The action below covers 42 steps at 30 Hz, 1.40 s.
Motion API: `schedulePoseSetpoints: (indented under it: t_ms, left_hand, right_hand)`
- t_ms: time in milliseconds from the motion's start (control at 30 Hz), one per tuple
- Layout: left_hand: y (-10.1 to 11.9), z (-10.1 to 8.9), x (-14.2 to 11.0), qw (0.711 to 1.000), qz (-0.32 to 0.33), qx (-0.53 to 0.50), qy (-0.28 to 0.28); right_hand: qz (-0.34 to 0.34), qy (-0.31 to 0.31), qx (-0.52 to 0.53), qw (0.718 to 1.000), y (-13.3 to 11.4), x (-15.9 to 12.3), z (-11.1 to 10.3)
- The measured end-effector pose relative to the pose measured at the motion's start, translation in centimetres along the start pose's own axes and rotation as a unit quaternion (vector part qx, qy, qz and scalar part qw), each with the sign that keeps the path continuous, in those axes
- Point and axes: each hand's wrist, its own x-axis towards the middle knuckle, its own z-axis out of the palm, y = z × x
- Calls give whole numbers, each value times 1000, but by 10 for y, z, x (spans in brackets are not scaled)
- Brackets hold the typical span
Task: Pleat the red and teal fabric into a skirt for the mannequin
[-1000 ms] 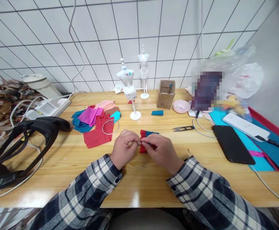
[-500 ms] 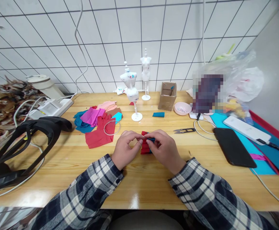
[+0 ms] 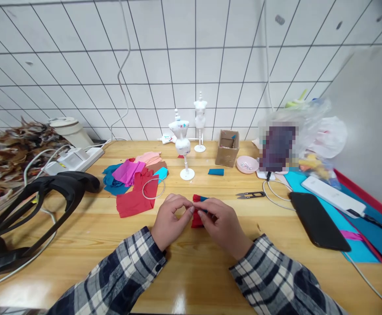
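Observation:
My left hand (image 3: 173, 222) is closed, thumb and forefinger pinched together beside a folded piece of red and blue cloth (image 3: 197, 221). Over that cloth, my right hand (image 3: 224, 224) is closed too, its fingertips almost meeting the left ones. Whatever sits between the fingertips is too small to make out. The cloth shows red pleats on the left and blue near the top; the right fingers hide part of it. Thread snips (image 3: 250, 195) lie to the right of my hands, and a thin white ring (image 3: 144, 192) rests on red fabric (image 3: 133, 202) to the left.
Two small white dress forms (image 3: 183, 146) stand at the back. Beside them are a cardboard box (image 3: 226, 155), a pink bowl of beads (image 3: 247, 165) and a blue scrap (image 3: 216, 172). A black phone (image 3: 318, 221) lies right; a black headset (image 3: 62, 192) and power strip (image 3: 90, 158) left.
The camera has tilted upward, so everything sits lower in the picture. My hands stay pinched close together over the cloth, with only slight finger movement.

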Motion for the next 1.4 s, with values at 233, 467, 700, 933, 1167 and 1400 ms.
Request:
schedulePoseSetpoints:
  t_ms: [233,467,700,933,1167,1400]
  left_hand:
    - [-1,-1,0,1000,-12,-14,18]
    - [-5,0,0,999,-41,-13,24]
    - [-9,1,1,998,-62,-10,21]
    - [-13,2,-1,997,-75,-14,14]
    - [-13,2,0,997,-79,-22,5]
    - [-16,1,0,998,-68,-17,-4]
  right_hand:
    - [-10,-13,14,1000,1,-2,4]
    - [-10,-52,4,999,4,-3,6]
    - [1,-88,-15,996,4,-3,6]
    - [4,-98,-20,995,4,-3,6]
    - [4,-88,-11,996,4,-3,5]
    - [31,-75,-9,997,6,-1,4]
